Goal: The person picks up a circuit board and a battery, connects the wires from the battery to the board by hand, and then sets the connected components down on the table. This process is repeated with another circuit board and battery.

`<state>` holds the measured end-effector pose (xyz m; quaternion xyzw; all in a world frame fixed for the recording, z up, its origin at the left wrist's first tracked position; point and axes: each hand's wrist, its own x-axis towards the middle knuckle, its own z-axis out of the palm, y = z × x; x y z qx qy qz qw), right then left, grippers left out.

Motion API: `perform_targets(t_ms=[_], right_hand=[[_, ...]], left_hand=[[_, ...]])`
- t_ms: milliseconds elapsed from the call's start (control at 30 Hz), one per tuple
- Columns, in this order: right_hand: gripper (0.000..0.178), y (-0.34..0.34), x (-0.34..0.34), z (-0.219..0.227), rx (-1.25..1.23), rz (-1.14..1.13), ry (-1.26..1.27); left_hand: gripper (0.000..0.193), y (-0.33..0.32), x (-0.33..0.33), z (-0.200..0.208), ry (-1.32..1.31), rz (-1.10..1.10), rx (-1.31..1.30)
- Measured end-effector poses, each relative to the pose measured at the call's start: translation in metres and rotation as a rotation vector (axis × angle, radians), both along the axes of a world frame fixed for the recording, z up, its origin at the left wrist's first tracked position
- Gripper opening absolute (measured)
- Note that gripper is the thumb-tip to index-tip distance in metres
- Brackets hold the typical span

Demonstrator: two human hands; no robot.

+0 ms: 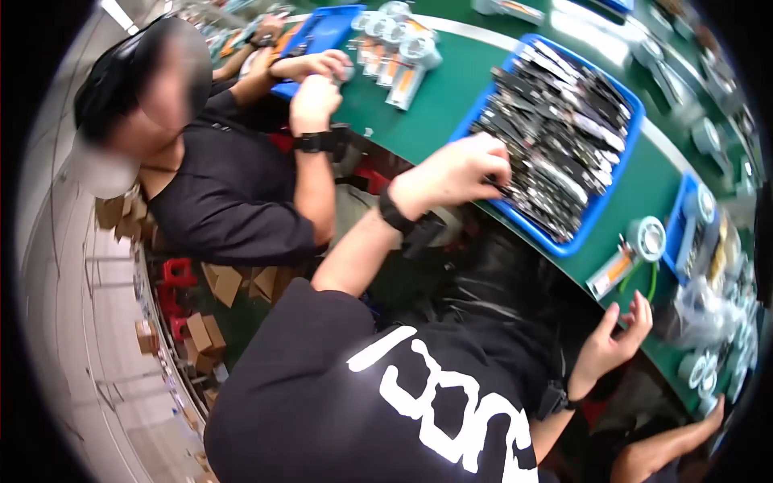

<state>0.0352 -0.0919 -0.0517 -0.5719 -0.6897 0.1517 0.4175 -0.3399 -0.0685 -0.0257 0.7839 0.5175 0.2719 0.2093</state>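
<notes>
My left hand (460, 173) is closed at the near left edge of a blue tray (478, 109), its fingertips curled together. Whatever the fingers may hold is too small or hidden to make out. Heaped inside the tray are many flat, elongated dark and silvery parts (555, 129). My right hand (612, 342) hovers by the table's near edge with thumb and fingers apart, holding nothing visible. Just beyond it lies a pale blue-grey device (646, 239) with a round ring head, a handle with an orange patch, and a green loop (640, 282) beside it.
On the green table (459, 72), several similar ring-headed devices (403, 48) stand far left. A co-worker's hands (318, 92) work at left beside another blue tray (326, 28). At right are a smaller blue tray (684, 193), a clear plastic bag (708, 310) and another person's hand (713, 414).
</notes>
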Motion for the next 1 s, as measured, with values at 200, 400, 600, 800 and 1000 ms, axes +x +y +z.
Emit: perform_targets(t_ms=[200,400,600,800,1000], right_hand=[[0.053,0.011,-0.035,-0.002,-0.482,-0.036,0.051],[0.068,0.021,-0.042,-0.024,-0.219,-0.020,-0.086],[0.069,0.012,-0.062,-0.004,-0.345,-0.014,-0.085],[0.069,0.006,-0.075,0.002,-0.356,0.017,-0.064],[0.064,0.008,-0.070,-0.005,-0.275,0.064,-0.009]], left_hand=[[0.018,-0.016,0.008,-0.005,-0.021,0.036,0.098],[0.018,-0.023,0.009,-0.009,-0.172,0.143,0.236],[0.022,-0.038,0.025,-0.017,-0.476,0.225,0.282],[0.021,-0.065,0.057,-0.017,-0.679,0.274,0.002],[0.024,-0.076,0.078,-0.015,-0.779,0.188,-0.162]])
